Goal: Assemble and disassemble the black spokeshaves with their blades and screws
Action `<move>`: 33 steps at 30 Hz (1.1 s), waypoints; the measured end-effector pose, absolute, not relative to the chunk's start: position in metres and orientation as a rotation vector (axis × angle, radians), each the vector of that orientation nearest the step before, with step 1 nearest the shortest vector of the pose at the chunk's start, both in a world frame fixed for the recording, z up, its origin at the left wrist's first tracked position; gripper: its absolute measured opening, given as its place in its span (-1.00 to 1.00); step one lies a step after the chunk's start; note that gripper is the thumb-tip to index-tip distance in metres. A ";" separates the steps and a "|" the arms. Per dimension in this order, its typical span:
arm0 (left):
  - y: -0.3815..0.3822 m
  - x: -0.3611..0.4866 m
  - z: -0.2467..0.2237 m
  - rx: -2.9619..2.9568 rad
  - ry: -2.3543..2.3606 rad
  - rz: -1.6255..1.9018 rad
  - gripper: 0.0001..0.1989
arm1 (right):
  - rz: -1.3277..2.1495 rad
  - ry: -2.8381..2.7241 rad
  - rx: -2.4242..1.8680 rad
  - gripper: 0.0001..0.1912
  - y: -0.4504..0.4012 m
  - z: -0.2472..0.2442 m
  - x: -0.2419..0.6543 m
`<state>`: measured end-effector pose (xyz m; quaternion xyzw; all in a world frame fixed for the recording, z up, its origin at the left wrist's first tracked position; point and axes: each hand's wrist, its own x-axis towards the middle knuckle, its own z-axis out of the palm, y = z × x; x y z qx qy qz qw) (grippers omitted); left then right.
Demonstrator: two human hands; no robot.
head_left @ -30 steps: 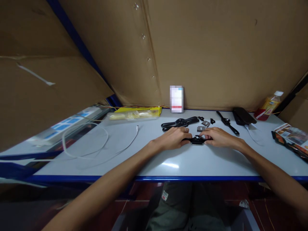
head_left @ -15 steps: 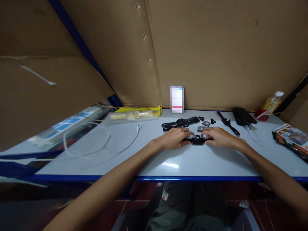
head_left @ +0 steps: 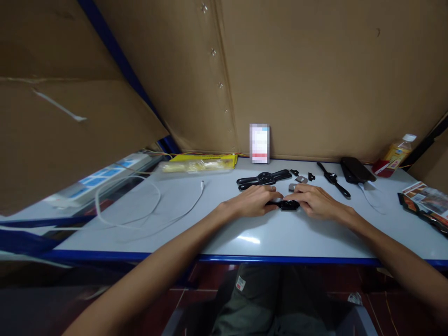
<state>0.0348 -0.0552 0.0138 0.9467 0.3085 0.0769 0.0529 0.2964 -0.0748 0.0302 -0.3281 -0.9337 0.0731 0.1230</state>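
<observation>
A black two-handled tool lies low over the white table between my hands. My left hand is closed round its left handle. On the other side, my right hand is closed on the tool, its index finger reaching over the middle part. Just behind my left hand are more black two-handled tools, lying together. Grey metal plates and small black pieces rest behind my right hand. Another black tool lies farther right.
A phone leans on the cardboard wall. At right are a dark case, a bottle and packets. A yellow package, white cable and power strip are at left.
My right index finger has moved left over the tool's middle part, and the right hand has shifted inward. My left hand keeps its hold. The view has shifted slightly.
</observation>
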 end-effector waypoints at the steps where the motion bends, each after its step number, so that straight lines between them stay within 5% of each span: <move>1: -0.055 0.035 0.014 2.878 0.935 0.237 -0.64 | 0.201 -2.727 -0.965 -0.40 -0.075 0.030 0.296; 11: -0.057 0.036 0.018 2.885 0.942 0.221 -0.66 | 0.151 -2.698 -1.036 -0.65 -0.074 0.028 0.298; 21: -0.053 0.035 0.012 2.875 0.933 0.243 -0.65 | 0.221 -2.675 -0.964 -0.51 -0.074 0.021 0.296; 33: -0.054 0.035 0.013 2.872 0.939 0.240 -0.66 | 0.136 -2.681 -1.033 -0.58 -0.075 0.026 0.295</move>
